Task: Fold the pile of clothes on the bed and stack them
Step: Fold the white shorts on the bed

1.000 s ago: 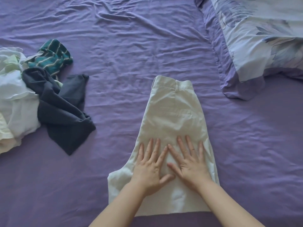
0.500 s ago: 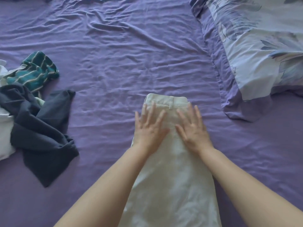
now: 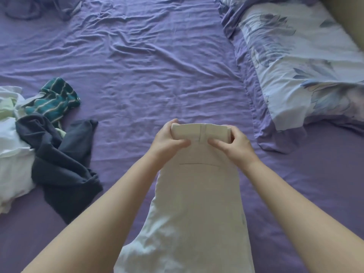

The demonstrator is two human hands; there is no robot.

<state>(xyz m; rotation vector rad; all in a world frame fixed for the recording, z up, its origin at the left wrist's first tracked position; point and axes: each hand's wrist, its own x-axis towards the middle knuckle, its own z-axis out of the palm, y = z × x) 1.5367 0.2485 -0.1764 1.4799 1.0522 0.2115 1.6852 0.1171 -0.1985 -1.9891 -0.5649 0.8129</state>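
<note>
Cream shorts (image 3: 199, 194), folded lengthwise, lie flat on the purple bed sheet (image 3: 147, 75) in front of me. My left hand (image 3: 167, 140) grips the left end of the waistband, thumb on top. My right hand (image 3: 234, 143) grips the waistband's right end the same way. The waistband is raised a little off the sheet. At the left edge lies the unfolded pile: a dark navy garment (image 3: 59, 164), a teal striped piece (image 3: 55, 101) and white clothing (image 3: 11, 150).
A floral pillow (image 3: 305, 62) with a purple border lies at the right. Crumpled dark fabric (image 3: 39, 8) sits at the top left corner. Wrinkled sheet stretches between the shorts and the far side.
Both hands slid up the shorts from the leg end to the waistband, pressing flat, and now curl round the waistband's two ends and lift it slightly.
</note>
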